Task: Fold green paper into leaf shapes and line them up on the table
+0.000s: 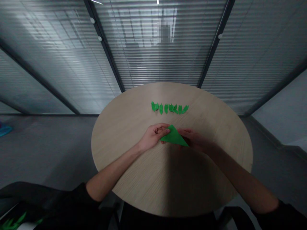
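A sheet of green paper [174, 138], folded into a triangle, is held just above the round table [129, 127]. My left hand [153, 136] pinches its left side, with the thumb on top and the fingers behind. At the paper's right edge is my right hand [195, 140], in shadow, its fingers partly hidden behind the sheet and closed on it. Beyond both hands lies a row of several small green leaf-shaped paper pieces [166, 108], some touching each other.
Glass partitions with blinds [158, 64] stand behind the table. A dark chair or bag at the lower left holds more green pieces [16, 222]. A blue item [4, 129] lies on the floor [59, 143] at the far left.
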Action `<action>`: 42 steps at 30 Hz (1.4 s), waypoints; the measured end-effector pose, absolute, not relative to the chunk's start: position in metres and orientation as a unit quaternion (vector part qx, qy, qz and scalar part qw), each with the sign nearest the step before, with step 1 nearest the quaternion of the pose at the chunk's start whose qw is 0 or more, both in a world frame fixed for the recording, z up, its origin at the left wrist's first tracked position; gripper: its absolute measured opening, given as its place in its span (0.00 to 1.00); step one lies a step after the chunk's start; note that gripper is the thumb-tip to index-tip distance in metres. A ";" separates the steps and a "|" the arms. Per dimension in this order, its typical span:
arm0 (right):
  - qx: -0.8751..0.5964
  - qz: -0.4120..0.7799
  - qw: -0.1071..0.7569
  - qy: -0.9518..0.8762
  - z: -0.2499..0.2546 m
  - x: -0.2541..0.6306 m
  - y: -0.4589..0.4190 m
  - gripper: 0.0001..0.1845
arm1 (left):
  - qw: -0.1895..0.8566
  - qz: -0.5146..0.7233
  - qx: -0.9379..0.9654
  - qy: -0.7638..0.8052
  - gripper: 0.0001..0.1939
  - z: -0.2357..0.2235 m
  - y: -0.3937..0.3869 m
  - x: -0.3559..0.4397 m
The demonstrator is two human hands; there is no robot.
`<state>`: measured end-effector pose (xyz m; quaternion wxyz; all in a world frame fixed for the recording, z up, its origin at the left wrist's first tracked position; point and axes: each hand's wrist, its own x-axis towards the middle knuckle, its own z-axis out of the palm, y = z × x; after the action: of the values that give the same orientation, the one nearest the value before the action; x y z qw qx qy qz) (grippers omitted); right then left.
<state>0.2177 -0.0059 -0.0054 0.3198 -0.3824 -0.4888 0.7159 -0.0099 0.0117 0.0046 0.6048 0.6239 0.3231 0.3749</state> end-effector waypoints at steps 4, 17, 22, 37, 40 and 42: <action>-0.373 0.736 0.321 -0.465 0.002 0.216 -0.010 0.23 | 0.630 0.371 0.606 0.313 0.24 0.007 0.011 -0.010; -0.389 0.729 0.326 -0.459 -0.001 0.217 -0.006 0.19 | 0.630 0.376 0.605 0.308 0.23 0.008 0.009 -0.009; -0.435 0.668 0.331 -0.505 0.005 0.213 -0.008 0.20 | 0.580 0.393 0.636 0.325 0.17 0.004 0.009 -0.007; -0.464 0.521 0.375 -0.610 0.000 0.210 -0.005 0.24 | 0.358 0.395 0.759 0.374 0.12 0.008 0.007 -0.012; -0.469 0.509 0.382 -0.613 0.002 0.209 -0.004 0.24 | 0.340 0.407 0.765 0.364 0.11 0.005 0.008 -0.012; -0.473 0.502 0.386 -0.613 0.002 0.209 -0.003 0.23 | 0.363 0.423 0.750 0.356 0.10 0.002 0.010 -0.012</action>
<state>0.2091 -0.0034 0.0019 0.3857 -0.4727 -0.6130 0.5020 -0.0118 0.0104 0.0020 0.3634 0.7496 0.3560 0.4234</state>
